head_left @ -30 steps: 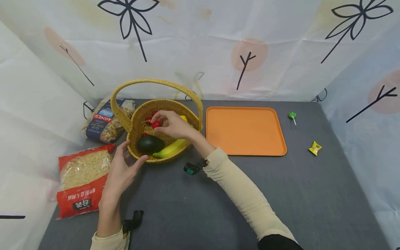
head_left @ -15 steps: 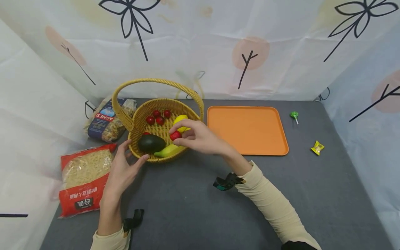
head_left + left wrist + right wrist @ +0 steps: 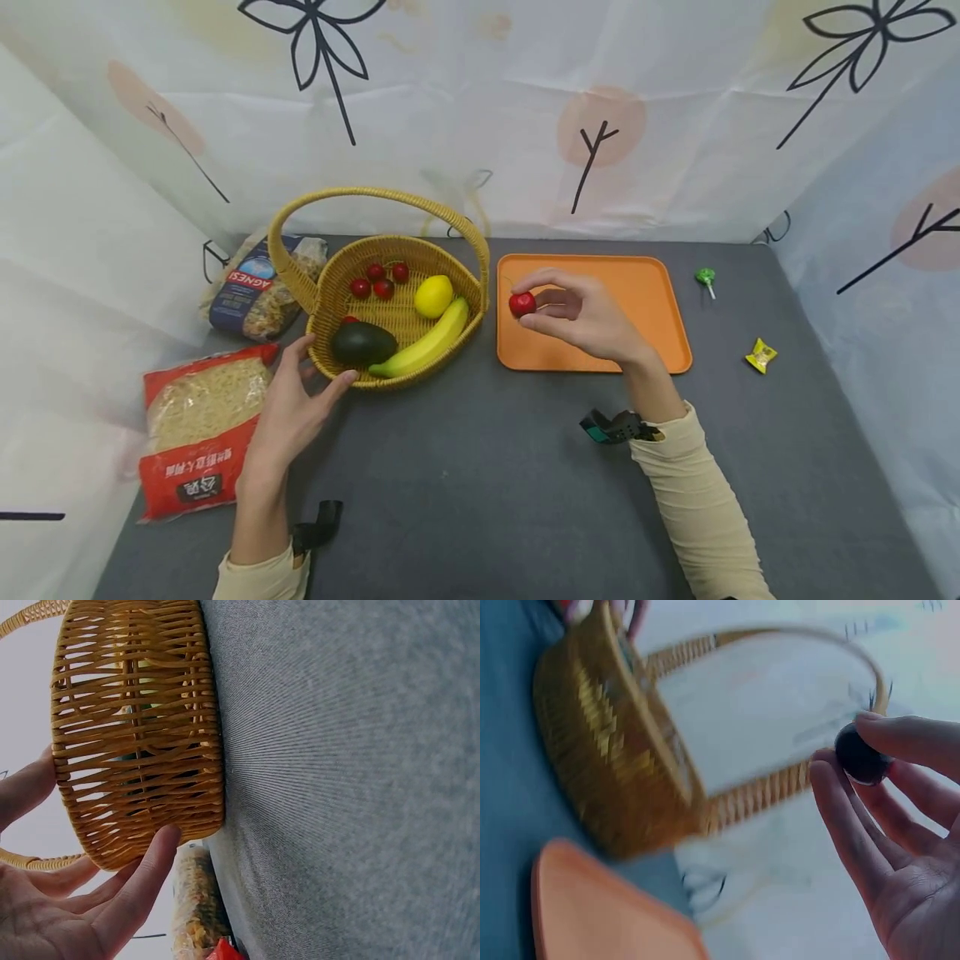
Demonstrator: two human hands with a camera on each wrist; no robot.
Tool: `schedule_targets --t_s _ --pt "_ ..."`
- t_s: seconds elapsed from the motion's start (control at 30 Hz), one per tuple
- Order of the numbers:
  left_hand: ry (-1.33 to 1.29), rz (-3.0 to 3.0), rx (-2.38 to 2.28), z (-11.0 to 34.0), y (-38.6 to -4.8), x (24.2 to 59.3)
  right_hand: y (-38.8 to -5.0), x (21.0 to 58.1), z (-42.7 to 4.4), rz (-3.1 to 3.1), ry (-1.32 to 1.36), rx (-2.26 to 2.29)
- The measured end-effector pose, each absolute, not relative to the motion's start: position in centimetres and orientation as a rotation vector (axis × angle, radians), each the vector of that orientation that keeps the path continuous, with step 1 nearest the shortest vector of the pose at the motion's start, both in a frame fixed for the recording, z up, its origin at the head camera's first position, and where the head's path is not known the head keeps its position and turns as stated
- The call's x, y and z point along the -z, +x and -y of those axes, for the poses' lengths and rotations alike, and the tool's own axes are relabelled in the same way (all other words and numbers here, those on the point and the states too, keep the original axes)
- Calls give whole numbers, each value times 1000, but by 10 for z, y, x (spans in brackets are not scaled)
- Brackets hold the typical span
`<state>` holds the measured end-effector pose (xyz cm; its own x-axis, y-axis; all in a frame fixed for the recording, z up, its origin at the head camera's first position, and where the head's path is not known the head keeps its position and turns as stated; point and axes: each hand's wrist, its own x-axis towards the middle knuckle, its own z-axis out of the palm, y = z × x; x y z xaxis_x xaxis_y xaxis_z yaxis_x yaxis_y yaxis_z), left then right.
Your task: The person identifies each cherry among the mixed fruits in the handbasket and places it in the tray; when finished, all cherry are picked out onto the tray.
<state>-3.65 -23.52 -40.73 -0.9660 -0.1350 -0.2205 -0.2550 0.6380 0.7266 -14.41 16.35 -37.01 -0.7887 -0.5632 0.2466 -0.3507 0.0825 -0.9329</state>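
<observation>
"What is held by the right hand (image 3: 588,321)?"
"A red cherry (image 3: 522,304) is pinched between thumb and fingertips, and is held up over the left part of the orange tray (image 3: 652,321)."
"And the left hand (image 3: 287,412)?"
"Its thumb and fingers are spread against the side of the wicker basket (image 3: 387,314), in which an avocado (image 3: 363,343), a banana (image 3: 427,343), a lemon (image 3: 433,297) and smaller red fruits (image 3: 383,289) are contained."

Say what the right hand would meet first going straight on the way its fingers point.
The right hand, red fruit leading, would most likely meet the yellow basket first, at the nearer side; the hand's height is unclear, so it might pass over.
</observation>
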Motion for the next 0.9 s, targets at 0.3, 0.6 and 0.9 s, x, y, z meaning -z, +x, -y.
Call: schedule_targets --t_s 0.3,0.6,0.9 --pt "-323 -2702 -1237 235 -36 408 -187 412 -179 -2364 -448 1723" --pt "-321 -2691 -1255 235 -36 409 -233 449 -160 -2530 -345 1569" --pt "-320 -2690 -1259 235 -36 408 -252 462 -144 -2600 -355 1450"
